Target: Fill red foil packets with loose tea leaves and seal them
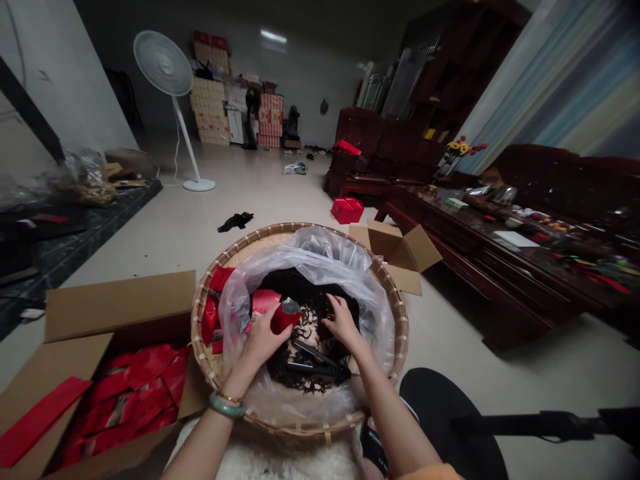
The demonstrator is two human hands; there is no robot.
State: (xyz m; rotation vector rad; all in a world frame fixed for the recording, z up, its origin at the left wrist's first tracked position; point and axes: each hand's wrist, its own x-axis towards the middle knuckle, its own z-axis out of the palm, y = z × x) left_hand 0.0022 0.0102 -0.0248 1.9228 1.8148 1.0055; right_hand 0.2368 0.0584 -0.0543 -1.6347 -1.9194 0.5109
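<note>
My left hand (266, 335) is closed on a small red pouch (286, 321), whose silvery mouth faces up. My right hand (344, 322) hovers over or touches dark, curly dried strips (311, 323); its fingers are bent and apart, with nothing visible between them. The strips lie in a clear plastic bag (383, 320) spread inside a round woven basket (403, 320). Between my hands and nearer me, black tongs (315, 367) rest on the strips, their two arms apart. More red pouches (211, 320) lie at the basket's left side, partly behind the plastic.
At the left stands an open carton (120, 303) full of red pouches. Another open carton (400, 250) sits beyond the basket's right rim. A dark wooden table (450, 233) holds clutter at the right. A black round base (445, 420) stands near my right arm; a white fan (164, 63) stands farther off.
</note>
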